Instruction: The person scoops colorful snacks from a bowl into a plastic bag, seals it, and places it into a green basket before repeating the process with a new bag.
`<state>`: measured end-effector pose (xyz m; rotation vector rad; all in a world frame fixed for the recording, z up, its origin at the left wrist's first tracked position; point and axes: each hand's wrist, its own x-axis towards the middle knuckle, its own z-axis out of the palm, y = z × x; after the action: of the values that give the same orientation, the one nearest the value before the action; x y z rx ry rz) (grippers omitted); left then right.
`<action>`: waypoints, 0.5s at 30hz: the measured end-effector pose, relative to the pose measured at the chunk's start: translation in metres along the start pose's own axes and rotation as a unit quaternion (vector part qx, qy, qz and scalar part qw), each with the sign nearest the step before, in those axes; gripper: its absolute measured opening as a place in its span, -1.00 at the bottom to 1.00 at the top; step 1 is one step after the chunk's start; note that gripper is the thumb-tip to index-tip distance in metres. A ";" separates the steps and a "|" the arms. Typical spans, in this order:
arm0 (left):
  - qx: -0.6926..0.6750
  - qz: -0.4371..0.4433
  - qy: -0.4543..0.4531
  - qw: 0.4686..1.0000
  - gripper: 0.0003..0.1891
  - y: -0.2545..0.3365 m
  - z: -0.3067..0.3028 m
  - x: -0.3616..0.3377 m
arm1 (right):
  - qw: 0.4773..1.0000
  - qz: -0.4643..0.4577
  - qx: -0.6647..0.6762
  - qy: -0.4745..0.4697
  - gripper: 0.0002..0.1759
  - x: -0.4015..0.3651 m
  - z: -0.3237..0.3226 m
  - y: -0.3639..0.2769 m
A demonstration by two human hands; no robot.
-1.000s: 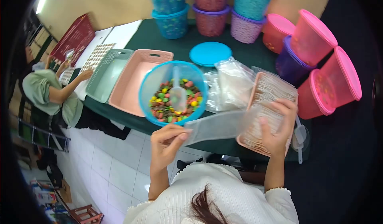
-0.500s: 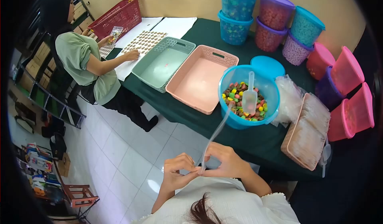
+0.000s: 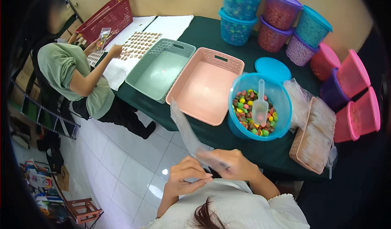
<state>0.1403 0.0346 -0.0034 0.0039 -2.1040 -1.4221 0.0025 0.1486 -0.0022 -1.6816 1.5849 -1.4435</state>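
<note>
A long, clear plastic bag [image 3: 184, 127] rises from between my hands, its upper end near the pink basket [image 3: 199, 86]. My right hand [image 3: 236, 164], partly smeared by motion, is closed round its lower part. Beside it, my left hand [image 3: 185, 175] has its thumb and fingers pinched together; whatever is between the tips is hidden. On the table ahead stands a blue tub [image 3: 238, 125] of colourful button-shaped candies [image 3: 244, 106], with a clear plastic scoop [image 3: 260, 106] lying on them.
A green basket [image 3: 148, 82] adjoins the pink one. Right of the tub are a blue lid [image 3: 273, 69], plastic bags [image 3: 295, 98] and a basket of clear packets [image 3: 315, 135]. Stacked tubs [image 3: 240, 15] line the back. At left a person [image 3: 77, 72] holds a candy packet [image 3: 104, 37].
The plastic bag's upper end has swung left, away from the tub, and its broad side now shows. My right hand has shifted slightly right. The co-worker's hand has moved up off the sheet.
</note>
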 end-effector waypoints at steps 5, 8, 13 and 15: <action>0.127 0.047 0.336 0.932 -0.82 -0.037 -0.034 0.029 | 0.998 0.044 0.009 0.049 -0.70 0.023 -0.036 0.018; 0.169 0.023 0.350 0.921 -0.73 -0.057 -0.051 0.076 | 0.996 0.068 0.038 0.036 -0.71 0.035 -0.052 0.023; -0.036 -0.046 0.342 0.938 -0.70 -0.081 -0.041 0.131 | 0.996 0.076 0.038 0.028 -0.74 0.052 -0.062 0.027; -0.040 -0.036 0.319 0.946 -0.72 -0.090 -0.041 0.130 | 0.993 0.091 0.053 0.046 -0.76 0.049 -0.059 0.036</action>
<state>0.0241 -0.0800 -0.0081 0.4532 -1.5201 -1.3171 -0.0742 0.1146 0.0088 -1.3910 1.6328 -1.5023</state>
